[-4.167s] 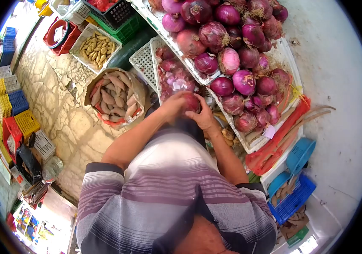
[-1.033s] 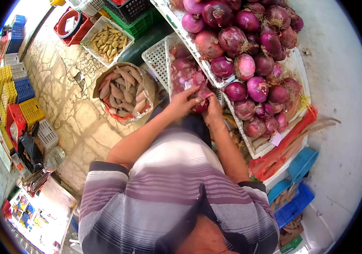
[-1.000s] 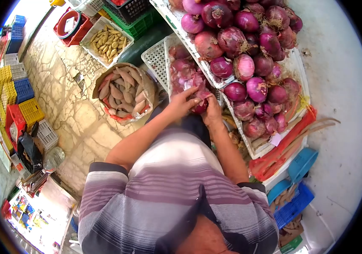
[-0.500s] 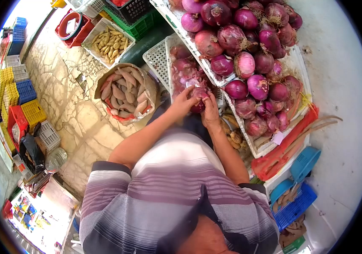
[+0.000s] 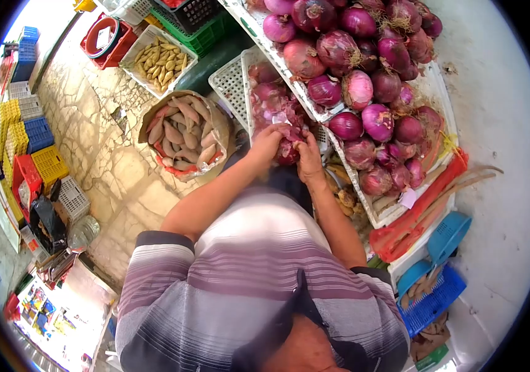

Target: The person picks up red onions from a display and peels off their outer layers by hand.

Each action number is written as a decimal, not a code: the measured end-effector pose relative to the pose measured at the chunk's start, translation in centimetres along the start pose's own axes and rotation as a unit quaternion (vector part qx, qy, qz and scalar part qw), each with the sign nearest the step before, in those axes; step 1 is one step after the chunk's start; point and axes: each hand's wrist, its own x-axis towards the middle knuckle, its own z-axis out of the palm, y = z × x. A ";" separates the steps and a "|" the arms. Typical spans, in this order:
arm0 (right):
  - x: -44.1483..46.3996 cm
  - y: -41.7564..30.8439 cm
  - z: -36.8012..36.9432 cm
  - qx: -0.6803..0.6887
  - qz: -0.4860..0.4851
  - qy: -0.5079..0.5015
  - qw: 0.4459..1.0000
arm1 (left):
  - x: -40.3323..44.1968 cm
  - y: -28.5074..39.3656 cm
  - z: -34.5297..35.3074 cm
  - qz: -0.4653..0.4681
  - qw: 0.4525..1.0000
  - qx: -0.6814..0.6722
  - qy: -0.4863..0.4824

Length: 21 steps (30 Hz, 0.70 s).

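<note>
from my seat at the feed i have the red onion (image 5: pixel 287 154) in both hands, out in front of the striped shirt (image 5: pixel 252 273), at the near end of the white basket (image 5: pixel 247 93) of papery skins (image 5: pixel 270 93). whether it touches the basket i can't tell from this angle. my left hand (image 5: pixel 267 144) is closed in on its left side with the fingers curled over, and my right hand (image 5: pixel 309 156) is drawn in narrow against the other side, thumb and fingertips near its top; how hard either one presses i can't read. i'd expect it to feel solid and fairly weighty for its bulk, firm enough to take a steady squeeze without giving, though a hard knock could bruise it. the outside is what i'd mistrust: the dry skin looks thin and brittle, ragged up by the fingertips, and i judge it would slide or tear under a pinch, while any bare layer beneath is likely smooth and a bit slick. so i'd cup the round belly low with the right palm for the weight, keep off the loose flakes, and use the left thumb and fingertips only for the skin. the piled onions (image 5: pixel 358 93) on the white tray (image 5: pixel 305 102) to the right sit well clear of both hands.
</note>
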 end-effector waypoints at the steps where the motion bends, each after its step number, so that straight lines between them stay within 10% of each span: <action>1: 0.5 1.0 -0.5 -0.027 -0.015 0.005 1.000 | 0.2 -0.3 0.3 0.018 1.000 -0.014 0.021; 12: 0.3 -1.2 0.3 -0.282 -0.190 0.035 0.940 | -1.0 2.9 2.0 -0.181 0.983 0.023 -0.033; 21: 0.3 -0.5 1.5 -0.305 -0.179 0.040 0.934 | -0.6 1.6 0.7 -0.070 0.993 -0.053 -0.074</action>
